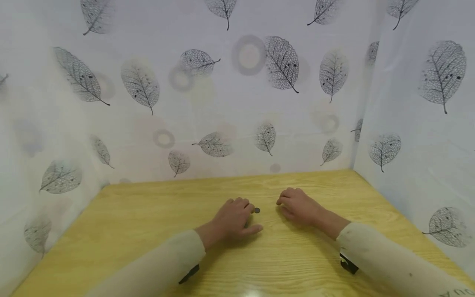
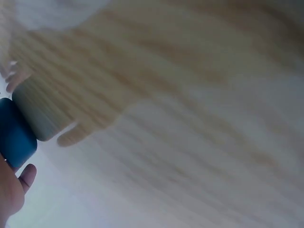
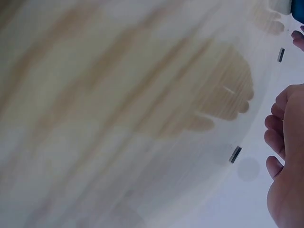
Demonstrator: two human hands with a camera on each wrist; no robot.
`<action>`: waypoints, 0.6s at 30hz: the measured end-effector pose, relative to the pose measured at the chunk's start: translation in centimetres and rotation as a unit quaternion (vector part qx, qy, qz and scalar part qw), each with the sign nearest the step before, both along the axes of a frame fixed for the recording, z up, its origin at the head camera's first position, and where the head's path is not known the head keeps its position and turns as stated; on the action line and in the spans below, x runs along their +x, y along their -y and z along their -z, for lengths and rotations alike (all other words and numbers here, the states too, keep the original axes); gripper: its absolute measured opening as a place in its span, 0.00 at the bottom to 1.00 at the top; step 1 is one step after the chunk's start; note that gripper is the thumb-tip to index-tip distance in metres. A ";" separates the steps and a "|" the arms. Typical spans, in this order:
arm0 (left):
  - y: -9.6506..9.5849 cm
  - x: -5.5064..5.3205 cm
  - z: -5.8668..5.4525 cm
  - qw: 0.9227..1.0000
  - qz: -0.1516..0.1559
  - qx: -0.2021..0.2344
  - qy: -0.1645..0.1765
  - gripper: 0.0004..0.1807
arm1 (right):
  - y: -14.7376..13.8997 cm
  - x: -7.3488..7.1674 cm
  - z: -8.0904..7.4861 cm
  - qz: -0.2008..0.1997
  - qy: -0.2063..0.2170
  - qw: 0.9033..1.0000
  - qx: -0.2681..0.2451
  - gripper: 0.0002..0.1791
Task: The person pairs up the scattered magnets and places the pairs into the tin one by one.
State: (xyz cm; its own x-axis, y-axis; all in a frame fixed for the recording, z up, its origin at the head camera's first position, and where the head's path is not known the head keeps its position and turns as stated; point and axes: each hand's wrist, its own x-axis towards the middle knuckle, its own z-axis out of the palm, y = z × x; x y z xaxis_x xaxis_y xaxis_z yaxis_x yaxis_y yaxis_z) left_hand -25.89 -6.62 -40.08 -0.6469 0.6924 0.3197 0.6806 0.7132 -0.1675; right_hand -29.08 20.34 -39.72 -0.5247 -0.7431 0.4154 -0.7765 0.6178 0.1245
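Note:
My left hand (image 1: 234,218) is left of the table's middle, thumb spread toward the right. In the left wrist view a blue rounded object (image 2: 18,133) lies against the palm and thumb, held by the hand; only a dark sliver shows in the head view. A small dark disc (image 1: 257,210) lies on the table just beyond the left index fingertip. Right of the disc, my right hand (image 1: 299,206) has loosely bent fingers, nothing visible in it. The right wrist view shows two small dark pieces, one near the hands' gap (image 3: 281,54), another (image 3: 235,154) left of the thumb.
The yellow wood-grain table (image 1: 148,206) is glossy and mirrors the hands in both wrist views. White curtains (image 1: 237,107) printed with leaves stand behind the table and along both sides. Pale sleeves with dark straps cover the forearms.

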 end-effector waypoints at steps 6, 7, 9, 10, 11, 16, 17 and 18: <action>-0.6 0.0 -0.2 1.000 -0.018 -0.001 0.000 0.15 | -0.8 -0.3 -0.3 0.034 0.012 0.999 0.011 0.08; -0.6 0.0 -0.2 1.000 -0.021 -0.001 -0.002 0.12 | -0.9 -0.4 -0.3 0.041 0.014 0.999 0.014 0.08; -0.8 -0.1 -0.3 1.000 -0.025 0.003 -0.009 0.10 | -1.2 -0.4 -0.3 0.052 0.017 0.998 0.016 0.08; -0.8 -0.1 -0.3 1.000 -0.026 0.005 -0.012 0.09 | -1.3 -0.5 -0.2 0.057 0.021 0.998 0.015 0.08; -0.8 -0.2 -0.3 1.000 -0.027 0.007 -0.012 0.09 | -1.5 -0.5 -0.2 0.062 0.022 0.998 0.015 0.08; -1.0 -0.4 -0.4 0.999 -0.035 0.009 -0.009 0.10 | -2.5 -0.7 0.1 0.102 0.040 0.994 0.022 0.09; -1.0 -0.5 -0.4 0.999 -0.038 0.010 -0.007 0.10 | -2.6 -0.7 0.1 0.113 0.045 0.992 0.024 0.10; -1.0 -0.5 -0.4 0.999 -0.041 0.011 -0.005 0.10 | -2.7 -0.7 0.1 0.123 0.050 0.991 0.028 0.10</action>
State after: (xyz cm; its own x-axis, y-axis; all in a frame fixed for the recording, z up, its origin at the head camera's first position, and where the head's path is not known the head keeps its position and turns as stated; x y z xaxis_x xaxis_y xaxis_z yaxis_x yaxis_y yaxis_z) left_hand -26.43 -5.59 -39.73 -0.6971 0.6303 0.3417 0.6186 0.7697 -0.1578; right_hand -29.78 23.07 -39.81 -0.7288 -0.6086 0.3137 -0.6139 0.7837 0.0942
